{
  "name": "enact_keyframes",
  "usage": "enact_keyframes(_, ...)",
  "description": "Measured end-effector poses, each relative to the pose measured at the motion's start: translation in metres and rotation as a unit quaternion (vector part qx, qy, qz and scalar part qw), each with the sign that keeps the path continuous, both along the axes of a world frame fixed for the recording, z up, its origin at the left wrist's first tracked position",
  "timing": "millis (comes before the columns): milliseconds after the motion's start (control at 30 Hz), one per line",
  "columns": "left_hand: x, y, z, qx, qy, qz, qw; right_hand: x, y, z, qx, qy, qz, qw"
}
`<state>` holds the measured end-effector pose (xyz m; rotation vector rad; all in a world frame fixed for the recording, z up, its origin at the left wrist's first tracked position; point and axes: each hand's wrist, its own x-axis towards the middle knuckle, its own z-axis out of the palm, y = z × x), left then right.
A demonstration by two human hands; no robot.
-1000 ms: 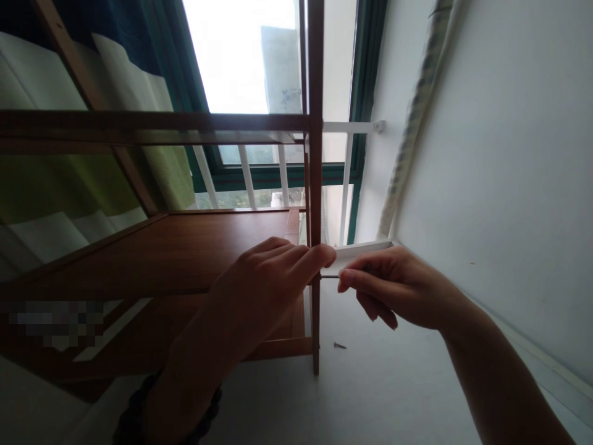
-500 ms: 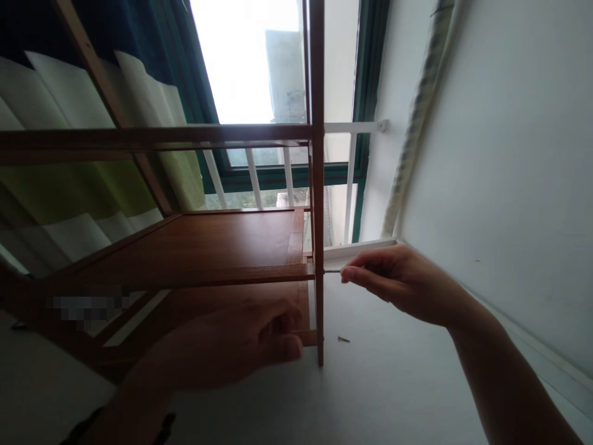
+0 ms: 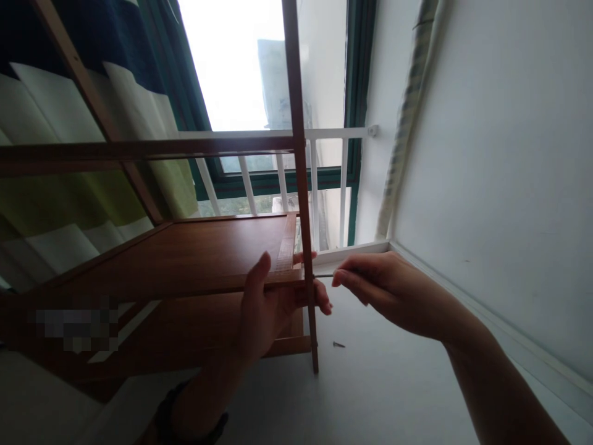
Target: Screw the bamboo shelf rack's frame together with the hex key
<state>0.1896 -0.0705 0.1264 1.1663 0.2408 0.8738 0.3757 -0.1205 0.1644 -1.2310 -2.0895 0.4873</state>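
Note:
A brown wooden shelf rack (image 3: 222, 247) stands in front of me. My left hand (image 3: 266, 309) grips its shelf corner, thumb up in front of the rail and fingers passing beneath it and behind the upright post (image 3: 303, 185). Right of the post, my right hand (image 3: 375, 284) pinches a thin metal hex key (image 3: 324, 275). Its exposed end meets the post's outer side at shelf height; my fingers hide the rest. On the floor below lies a loose screw (image 3: 339, 344), touched by neither hand.
White wall (image 3: 500, 154) rises close on the right, with a strip of folded material (image 3: 403, 142) hanging near the corner. Behind the rack are a window with white railings (image 3: 333, 133) and a striped curtain (image 3: 152, 117). Pale floor (image 3: 370, 395) lies below.
My left hand has moved up and right from below the shelf to its corner, its fingers now around the rail and post. The right hand keeps its pinch beside the post. The view has shifted slightly.

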Motion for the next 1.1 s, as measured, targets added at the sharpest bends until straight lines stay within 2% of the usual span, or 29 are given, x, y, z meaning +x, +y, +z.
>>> enact_keyframes(133,0.006,-0.004,0.001,-0.020,0.005,0.033,0.999,0.000,-0.001,0.001,-0.034,0.014,-0.036,0.999)
enact_keyframes(267,0.010,-0.009,0.005,-0.043,-0.001,0.047,0.998,-0.001,-0.003,0.003,0.010,0.045,-0.059,0.997)
enact_keyframes(333,0.011,-0.011,0.006,-0.047,0.000,0.059,0.997,0.000,-0.003,0.003,0.003,0.077,-0.038,0.996)
enact_keyframes(500,0.014,-0.011,0.006,-0.050,-0.007,0.078,0.996,0.012,0.000,0.001,-0.071,0.135,0.052,0.987)
enact_keyframes(733,0.012,-0.008,0.007,-0.051,0.023,0.065,0.996,0.012,-0.001,0.003,-0.059,0.119,0.032,0.991)
enact_keyframes(867,0.013,-0.009,0.006,-0.051,0.016,0.072,0.996,0.009,-0.001,0.004,-0.112,0.132,0.039,0.984)
enact_keyframes(1000,0.014,-0.009,0.004,-0.042,0.005,0.074,0.996,0.009,0.007,0.000,-0.194,0.179,0.051,0.963)
enact_keyframes(1100,0.015,-0.008,0.003,-0.042,0.006,0.069,0.997,0.009,0.014,-0.004,-0.164,0.197,0.074,0.964)
